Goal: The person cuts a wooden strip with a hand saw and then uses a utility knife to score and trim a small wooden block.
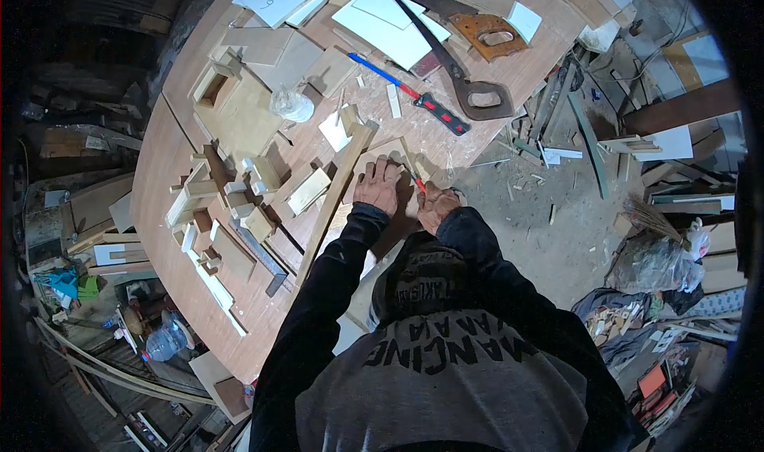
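At the table's near right edge, my left hand point(379, 185) lies with its fingers spread on a light wooden board point(387, 150). Just to its right, my right hand point(436, 205) is closed round a small red tool point(419, 183), whose far end is too small to make out. A long wooden strip point(338, 201) runs diagonally to the left of my left hand. Beyond both hands lies a saw with a blue blade and a black and red handle point(442, 114).
Two handsaws, one with a dark handle point(485, 99) and one with a brown handle point(489, 36), lie at the far side. A clear jar point(292, 104), wooden blocks point(308, 192) and white panels point(390, 26) stand or lie on the table point(159, 245). Offcuts litter the floor point(517, 237).
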### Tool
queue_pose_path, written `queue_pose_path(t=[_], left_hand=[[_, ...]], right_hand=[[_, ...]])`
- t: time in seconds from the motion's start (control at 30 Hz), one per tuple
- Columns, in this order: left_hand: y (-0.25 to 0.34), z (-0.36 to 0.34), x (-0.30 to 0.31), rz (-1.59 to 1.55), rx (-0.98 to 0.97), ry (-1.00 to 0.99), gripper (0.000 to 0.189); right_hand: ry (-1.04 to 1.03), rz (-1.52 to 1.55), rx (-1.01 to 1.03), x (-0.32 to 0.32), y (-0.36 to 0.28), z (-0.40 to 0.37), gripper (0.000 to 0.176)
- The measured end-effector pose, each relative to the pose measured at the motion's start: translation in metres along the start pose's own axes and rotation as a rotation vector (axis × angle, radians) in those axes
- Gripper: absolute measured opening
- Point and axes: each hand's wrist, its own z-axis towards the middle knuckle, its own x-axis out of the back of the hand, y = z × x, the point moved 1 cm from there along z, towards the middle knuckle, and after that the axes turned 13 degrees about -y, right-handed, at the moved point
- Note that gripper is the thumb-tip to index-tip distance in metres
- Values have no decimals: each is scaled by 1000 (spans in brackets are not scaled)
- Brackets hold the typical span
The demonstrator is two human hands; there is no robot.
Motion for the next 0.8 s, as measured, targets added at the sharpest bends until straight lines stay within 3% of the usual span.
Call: queue_pose_path(t=[0.17,0.2,0.27,0.3,0.33,0.4,0.57,0.6,0.63,0.73,0.77,0.8], left_hand=[[0,-3,2,-25,-3,-43,33],[0,1,3,-26,-3,-41,33],[4,-2,7,-1,-16,8,33],[5,-1,9,-17,0,-25,34],[5,-1,11,-34,18,-62,34],[2,1,5,-42,37,-64,36],[4,-3,7,-20,34,-75,54],[5,-4,10,0,40,-59,57],[5,-3,13,2,62,-176,56],[-6,-4,-7,-130,69,-36,50],[-9,-9,-4,-134,77,-29,50],[-14,-18,4,-225,107,23,47]], right_hand=[[-116,-22,-90,-9,0,16,33],[-100,-35,-90,21,-6,9,33],[-132,542,-303,89,-33,-28,34],[212,164,-114,-11,1,15,33],[220,160,-111,-10,11,9,33],[-103,-425,173,10,11,-3,28],[-12,-313,84,10,-3,-1,27],[118,-133,38,7,-5,-1,25],[250,44,-10,6,-5,-1,24],[634,582,-141,9,-2,1,19],[256,1374,-124,25,11,-5,14],[248,1367,-121,36,21,-9,14]])
